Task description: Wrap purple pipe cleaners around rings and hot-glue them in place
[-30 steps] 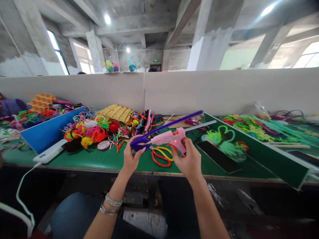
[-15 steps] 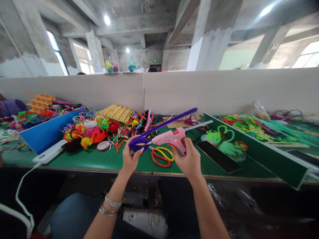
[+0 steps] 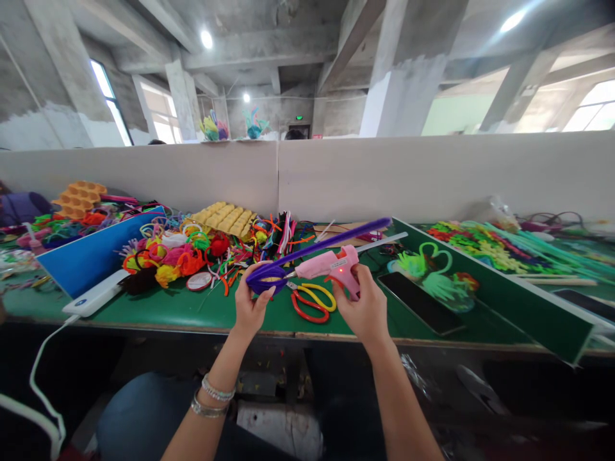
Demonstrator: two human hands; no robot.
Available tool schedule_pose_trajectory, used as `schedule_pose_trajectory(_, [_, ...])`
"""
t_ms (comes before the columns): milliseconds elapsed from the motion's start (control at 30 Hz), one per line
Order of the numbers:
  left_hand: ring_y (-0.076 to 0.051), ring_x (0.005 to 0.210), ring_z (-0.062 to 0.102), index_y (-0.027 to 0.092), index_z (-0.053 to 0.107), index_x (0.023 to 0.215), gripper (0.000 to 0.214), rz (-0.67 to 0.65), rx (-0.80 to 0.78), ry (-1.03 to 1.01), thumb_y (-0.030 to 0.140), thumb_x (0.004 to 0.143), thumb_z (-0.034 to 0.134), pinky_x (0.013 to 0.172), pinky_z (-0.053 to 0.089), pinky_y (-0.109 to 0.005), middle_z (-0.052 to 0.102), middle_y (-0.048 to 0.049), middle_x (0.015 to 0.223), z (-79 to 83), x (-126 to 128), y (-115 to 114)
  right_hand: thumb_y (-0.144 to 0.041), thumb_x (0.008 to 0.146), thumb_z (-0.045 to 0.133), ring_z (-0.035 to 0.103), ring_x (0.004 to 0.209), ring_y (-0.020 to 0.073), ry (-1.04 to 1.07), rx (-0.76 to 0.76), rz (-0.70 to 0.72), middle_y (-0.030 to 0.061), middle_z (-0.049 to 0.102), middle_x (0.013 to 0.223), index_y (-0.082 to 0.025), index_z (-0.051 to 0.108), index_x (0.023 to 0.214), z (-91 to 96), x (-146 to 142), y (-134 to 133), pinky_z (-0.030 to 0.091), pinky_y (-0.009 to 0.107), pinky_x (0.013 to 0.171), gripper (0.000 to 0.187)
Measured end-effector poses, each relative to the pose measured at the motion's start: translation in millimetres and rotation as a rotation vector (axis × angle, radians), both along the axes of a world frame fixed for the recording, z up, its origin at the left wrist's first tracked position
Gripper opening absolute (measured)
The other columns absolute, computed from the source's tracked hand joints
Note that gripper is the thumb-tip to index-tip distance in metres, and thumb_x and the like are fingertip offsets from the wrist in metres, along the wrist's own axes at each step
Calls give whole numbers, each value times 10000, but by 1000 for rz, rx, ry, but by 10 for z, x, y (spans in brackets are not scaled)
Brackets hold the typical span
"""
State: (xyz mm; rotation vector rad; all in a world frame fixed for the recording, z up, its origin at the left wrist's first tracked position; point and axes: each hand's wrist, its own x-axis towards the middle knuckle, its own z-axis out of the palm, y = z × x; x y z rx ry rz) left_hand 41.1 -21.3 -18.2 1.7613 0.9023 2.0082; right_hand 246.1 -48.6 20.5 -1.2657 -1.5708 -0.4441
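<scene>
Beaded bracelet [image 3: 218, 390], pale and glinting: behind the left hand [image 3: 250, 312]. Banded bracelet [image 3: 208, 408], silver-toned: farther behind the left hand. Clothed leg [image 3: 144, 416], dark blue: lower than the left hand. Forearms [image 3: 396, 390]: bare.

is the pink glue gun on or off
On, it appears: a red light glows on the side of the pink glue gun, which the right hand holds.

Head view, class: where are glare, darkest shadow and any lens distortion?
Head view: glare streaks from the long white ceiling lamp, upper right. Head view: darkest beneath the flat green tabletop. Head view: tall grey-white concrete pillars splay outward, probably lens distortion.
</scene>
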Motion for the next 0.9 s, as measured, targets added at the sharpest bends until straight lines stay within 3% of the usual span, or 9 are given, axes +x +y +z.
schedule_pose_trajectory(300, [-185, 898, 640, 159, 498, 1142, 447, -29, 4, -26, 411, 779, 568, 775, 521, -276, 631, -106, 1065, -44, -9, 43, -326, 733, 556, 549, 562, 154, -7, -9, -47, 13, 595, 692, -207, 467, 845, 18, -5, -10, 359, 240, 459, 186])
schedule_pose_trajectory(533, [-188, 854, 650, 146, 503, 1133, 483, 4, -28, -66, 426, 751, 599, 743, 529, -278, 645, -105, 1014, -48, -9, 62, -493, 707, 571, 558, 611, 183, 46, -71, -264, 42, 623, 753, -187, 507, 886, -41, 194, 137, 331, 252, 492, 361])
schedule_pose_trajectory(633, [-187, 835, 654, 143, 516, 1119, 477, -1, -40, -52, 416, 741, 615, 709, 534, -269, 651, -107, 1012, -21, -10, 59, -500, 720, 553, 577, 663, 204, 27, -187, -374, 73, 633, 828, -171, 525, 928, -147, 379, 235, 301, 257, 490, 390])
schedule_pose_trajectory(700, [-185, 824, 656, 138, 527, 1106, 470, -2, -51, -36, 416, 739, 619, 695, 534, -264, 656, -109, 1006, 0, -6, 51, -481, 737, 543, 591, 733, 220, -10, -343, -434, 89, 629, 880, -160, 530, 955, -234, 490, 292, 304, 264, 508, 388])
schedule_pose_trajectory(800, [-184, 808, 657, 126, 534, 1095, 491, 10, -61, -46, 439, 727, 622, 685, 531, -260, 666, -110, 972, 10, -1, 49, -470, 764, 523, 595, 804, 235, -52, -600, -466, 113, 614, 941, -143, 535, 990, -354, 600, 360, 323, 275, 536, 397])
schedule_pose_trajectory(900, [-183, 803, 656, 122, 534, 1093, 511, 26, -58, -63, 456, 718, 625, 679, 526, -256, 667, -112, 962, -2, 0, 60, -465, 788, 507, 587, 858, 246, -58, -754, -473, 132, 602, 962, -124, 528, 1024, -449, 635, 413, 350, 281, 575, 415])
